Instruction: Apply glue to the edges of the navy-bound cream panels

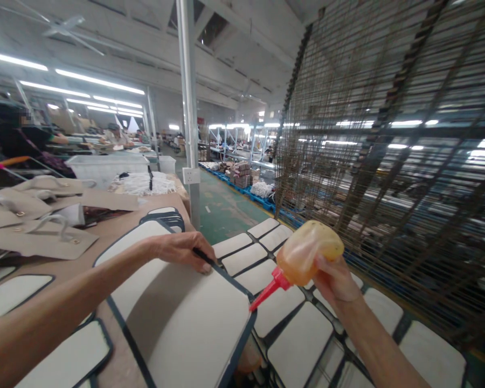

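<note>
My left hand (188, 250) grips the far edge of a large cream panel with a dark border (189, 318), fingers over the rim and thumb on the face. In my right hand (335, 277) is a squeeze bottle (309, 250) of amber liquid, tipped so its red nozzle (267, 291) points down and left. The nozzle tip meets the dark border at the panel's right corner. Below and to the right, several smaller cream panels (301, 342) with dark borders lie in rows. The panel hides part of the surface under it.
Beige pieces with handles (44, 237) lie on the brown table (161, 202) at left, near a stack of dark-edged panels (165, 215). A metal post (189, 108) stands ahead. Tall wire racks (367, 134) line the right side. A person (22, 134) is at far left.
</note>
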`<act>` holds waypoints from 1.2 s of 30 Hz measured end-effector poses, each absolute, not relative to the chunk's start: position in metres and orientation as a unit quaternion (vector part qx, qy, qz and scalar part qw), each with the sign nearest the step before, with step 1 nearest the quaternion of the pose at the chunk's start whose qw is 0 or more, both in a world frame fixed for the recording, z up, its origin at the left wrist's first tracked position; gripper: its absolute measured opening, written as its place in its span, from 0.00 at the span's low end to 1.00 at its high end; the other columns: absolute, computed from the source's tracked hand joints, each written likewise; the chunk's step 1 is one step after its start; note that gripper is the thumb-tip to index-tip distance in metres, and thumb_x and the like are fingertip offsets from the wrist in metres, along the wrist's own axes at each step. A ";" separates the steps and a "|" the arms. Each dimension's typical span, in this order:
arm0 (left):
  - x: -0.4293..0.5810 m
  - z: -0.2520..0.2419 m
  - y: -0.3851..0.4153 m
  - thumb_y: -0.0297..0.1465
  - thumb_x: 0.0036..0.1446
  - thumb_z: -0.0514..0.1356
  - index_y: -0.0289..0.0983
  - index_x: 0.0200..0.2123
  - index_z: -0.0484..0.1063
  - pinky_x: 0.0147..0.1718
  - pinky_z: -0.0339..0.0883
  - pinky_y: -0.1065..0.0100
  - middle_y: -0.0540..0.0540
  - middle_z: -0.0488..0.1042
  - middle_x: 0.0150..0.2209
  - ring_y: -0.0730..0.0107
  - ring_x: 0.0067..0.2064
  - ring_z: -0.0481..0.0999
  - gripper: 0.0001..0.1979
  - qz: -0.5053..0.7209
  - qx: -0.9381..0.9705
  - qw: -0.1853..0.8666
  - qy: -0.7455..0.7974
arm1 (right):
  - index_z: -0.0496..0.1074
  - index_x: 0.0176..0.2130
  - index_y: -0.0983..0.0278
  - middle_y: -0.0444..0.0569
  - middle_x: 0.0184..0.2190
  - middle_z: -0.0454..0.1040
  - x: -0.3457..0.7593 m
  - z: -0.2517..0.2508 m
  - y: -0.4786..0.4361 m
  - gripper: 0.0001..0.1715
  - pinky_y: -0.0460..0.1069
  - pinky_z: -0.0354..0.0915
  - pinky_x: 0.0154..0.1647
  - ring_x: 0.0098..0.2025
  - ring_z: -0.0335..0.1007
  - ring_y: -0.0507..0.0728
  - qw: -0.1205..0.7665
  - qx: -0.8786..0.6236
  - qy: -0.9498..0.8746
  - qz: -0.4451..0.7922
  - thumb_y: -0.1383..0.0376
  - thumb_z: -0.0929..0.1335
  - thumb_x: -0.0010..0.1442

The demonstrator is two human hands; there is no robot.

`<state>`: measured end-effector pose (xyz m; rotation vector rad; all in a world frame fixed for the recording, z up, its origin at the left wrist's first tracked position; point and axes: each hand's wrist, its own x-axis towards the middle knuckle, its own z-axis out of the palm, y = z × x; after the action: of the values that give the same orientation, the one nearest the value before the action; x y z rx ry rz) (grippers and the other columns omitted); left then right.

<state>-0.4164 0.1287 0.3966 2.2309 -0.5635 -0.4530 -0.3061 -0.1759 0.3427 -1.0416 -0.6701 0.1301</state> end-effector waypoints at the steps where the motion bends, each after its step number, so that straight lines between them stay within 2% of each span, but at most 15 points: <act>1: -0.417 0.396 0.130 0.41 0.55 0.60 0.30 0.34 0.76 0.22 0.55 0.80 0.49 0.69 0.24 0.77 0.26 0.63 0.17 -0.173 0.879 0.388 -0.219 | 0.76 0.34 0.61 0.48 0.32 0.74 -0.307 0.341 -0.177 0.17 0.55 0.71 0.40 0.33 0.70 0.59 0.813 -0.489 -0.313 0.048 0.58 0.77 0.43; 7: -0.421 0.391 0.138 0.42 0.55 0.59 0.32 0.27 0.72 0.20 0.48 0.76 0.52 0.60 0.20 0.78 0.23 0.56 0.18 -0.148 0.891 0.383 -0.196 | 0.76 0.33 0.59 0.47 0.32 0.74 -0.317 0.337 -0.177 0.16 0.56 0.71 0.40 0.33 0.71 0.59 0.843 -0.471 -0.258 -0.032 0.59 0.78 0.42; 14: -0.427 0.383 0.141 0.45 0.57 0.56 0.33 0.25 0.68 0.23 0.50 0.74 0.51 0.60 0.22 0.76 0.26 0.57 0.20 -0.123 0.904 0.371 -0.174 | 0.77 0.31 0.57 0.46 0.31 0.75 -0.326 0.330 -0.173 0.14 0.47 0.72 0.36 0.34 0.71 0.55 0.865 -0.439 -0.236 -0.054 0.61 0.78 0.41; 20: -0.428 0.368 0.146 0.44 0.57 0.56 0.33 0.25 0.65 0.22 0.47 0.73 0.52 0.57 0.22 0.77 0.25 0.55 0.19 -0.118 0.896 0.399 -0.156 | 0.78 0.31 0.57 0.46 0.31 0.75 -0.330 0.326 -0.172 0.14 0.49 0.72 0.37 0.33 0.71 0.56 0.861 -0.449 -0.233 -0.057 0.60 0.78 0.42; 24: -0.429 0.361 0.147 0.42 0.56 0.57 0.34 0.24 0.63 0.21 0.45 0.73 0.52 0.56 0.21 0.78 0.23 0.53 0.17 -0.111 0.883 0.434 -0.141 | 0.78 0.32 0.57 0.46 0.32 0.75 -0.330 0.322 -0.170 0.16 0.46 0.71 0.38 0.35 0.71 0.54 0.869 -0.444 -0.213 -0.050 0.61 0.79 0.39; 30: -0.432 0.357 0.149 0.46 0.52 0.59 0.34 0.25 0.65 0.21 0.45 0.73 0.52 0.59 0.21 0.77 0.23 0.55 0.19 -0.120 0.866 0.481 -0.063 | 0.78 0.31 0.59 0.47 0.30 0.75 -0.335 0.320 -0.164 0.21 0.45 0.69 0.37 0.33 0.71 0.53 0.877 -0.444 -0.174 -0.054 0.59 0.80 0.34; 36: -0.429 0.350 0.155 0.46 0.49 0.61 0.34 0.25 0.66 0.21 0.46 0.73 0.52 0.63 0.21 0.76 0.23 0.58 0.20 -0.122 0.844 0.522 -0.033 | 0.78 0.31 0.60 0.49 0.29 0.75 -0.339 0.320 -0.162 0.21 0.46 0.70 0.35 0.32 0.71 0.54 0.875 -0.447 -0.175 -0.054 0.59 0.80 0.34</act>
<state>-0.4290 0.1549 0.3497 2.0212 -0.0797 -0.2917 -0.3387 -0.1622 0.3198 -0.9341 -0.3662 -0.1134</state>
